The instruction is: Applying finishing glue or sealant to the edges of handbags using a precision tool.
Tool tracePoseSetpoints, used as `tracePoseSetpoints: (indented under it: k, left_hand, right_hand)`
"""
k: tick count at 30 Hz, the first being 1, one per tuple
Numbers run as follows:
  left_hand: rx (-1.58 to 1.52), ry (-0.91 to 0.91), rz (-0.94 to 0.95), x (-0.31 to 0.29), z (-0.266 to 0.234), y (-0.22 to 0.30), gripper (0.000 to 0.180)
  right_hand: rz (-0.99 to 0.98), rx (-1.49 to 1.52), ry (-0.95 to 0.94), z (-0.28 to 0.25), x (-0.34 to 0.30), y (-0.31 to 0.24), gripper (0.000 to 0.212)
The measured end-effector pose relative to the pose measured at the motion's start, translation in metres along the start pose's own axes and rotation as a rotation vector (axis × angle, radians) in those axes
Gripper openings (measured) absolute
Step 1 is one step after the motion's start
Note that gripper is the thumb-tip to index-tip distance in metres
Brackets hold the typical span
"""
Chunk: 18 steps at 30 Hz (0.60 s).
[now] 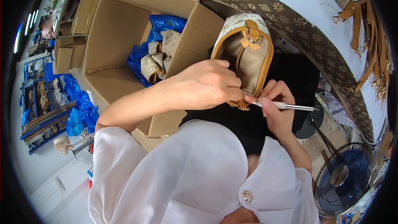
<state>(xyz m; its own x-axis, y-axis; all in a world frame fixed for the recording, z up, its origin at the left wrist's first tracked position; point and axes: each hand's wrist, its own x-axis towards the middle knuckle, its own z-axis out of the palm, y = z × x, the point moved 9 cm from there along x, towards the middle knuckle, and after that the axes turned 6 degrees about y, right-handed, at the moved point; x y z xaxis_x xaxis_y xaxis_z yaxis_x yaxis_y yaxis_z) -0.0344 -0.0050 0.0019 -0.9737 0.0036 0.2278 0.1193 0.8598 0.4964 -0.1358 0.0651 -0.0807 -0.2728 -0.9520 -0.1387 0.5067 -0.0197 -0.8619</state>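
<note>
A small handbag (pixel 256 67) with cream patterned sides, tan trim and a beige lining lies with its mouth open toward me over my black-clothed lap. My left hand (pixel 205 85) is closed on its near end, the fingertips partly hidden behind the knuckles. In my right hand (pixel 278 103) I pinch a slim pen-like tool (pixel 298 107) with a white and silver handle. Its tip points left at the near end, touching or very close to a tan tab with metal hardware (pixel 239 105). A second tan tab with a metal ring (pixel 252 37) sits at the bag's far end.
A large open cardboard box (pixel 124 12) at my left holds blue plastic and several cream patterned pieces (pixel 170 43). Tan straps with gold clasps (pixel 369 41) lie on the white table (pixel 311 8) at the right. A black floor fan (pixel 342 178) stands at lower right.
</note>
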Motion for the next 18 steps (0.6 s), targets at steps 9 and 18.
tracePoseSetpoints:
  k: [9, 18]
  left_hand:
    - [-0.015, 0.047, -0.061, -0.003, 0.001, -0.003, 0.010]
    - [-0.012, 0.049, -0.068, -0.005, 0.002, -0.004, 0.008]
  right_hand:
    - [-0.122, -0.270, -0.123, 0.012, -0.003, -0.009, 0.014]
    - [-0.206, -0.330, -0.136, 0.018, -0.004, -0.012, 0.016]
